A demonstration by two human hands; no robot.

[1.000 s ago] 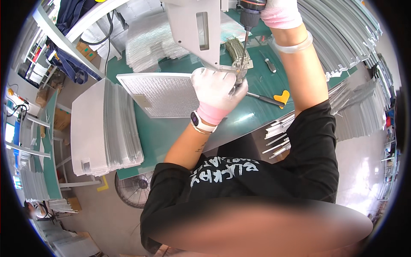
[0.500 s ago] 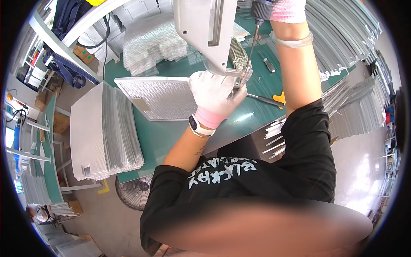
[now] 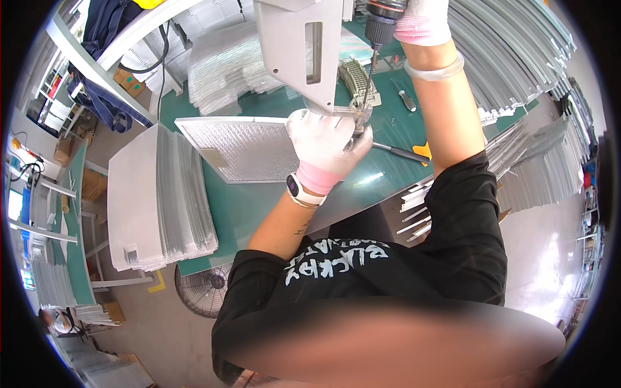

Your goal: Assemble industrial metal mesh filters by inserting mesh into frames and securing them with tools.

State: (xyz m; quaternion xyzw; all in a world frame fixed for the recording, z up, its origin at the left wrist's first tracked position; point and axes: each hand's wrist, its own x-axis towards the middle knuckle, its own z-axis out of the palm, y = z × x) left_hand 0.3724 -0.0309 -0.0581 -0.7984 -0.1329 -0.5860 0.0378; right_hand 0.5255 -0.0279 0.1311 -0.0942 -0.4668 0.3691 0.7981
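Observation:
In my right hand (image 3: 424, 18), gloved white with a pink cuff, is a power drill (image 3: 380, 29) at the top edge; its body is mostly cut off. The drill's long thin bit (image 3: 370, 81) points down to a small metal fitting (image 3: 362, 115) at the lower end of a pale grey housing (image 3: 291, 48) with a long slot. My left hand (image 3: 326, 142), also gloved, is closed around that fitting, steadying it from below. The bit's tip meets the fitting, though the exact contact is too small to see.
A framed mesh panel (image 3: 249, 152) leans beside my left hand on the green table (image 3: 226, 213). White panels (image 3: 145, 200) are stacked at left. A screwdriver (image 3: 407, 101), a hammer-like tool with a dark handle (image 3: 400, 152) and a beige ridged part (image 3: 354, 77) lie at right. Metal strips (image 3: 511, 52) fill the far right.
The housing has shifted slightly to the left. My right hand and the drill have moved left and a little down, with the bit still at the fitting. My left hand stays nearly in place.

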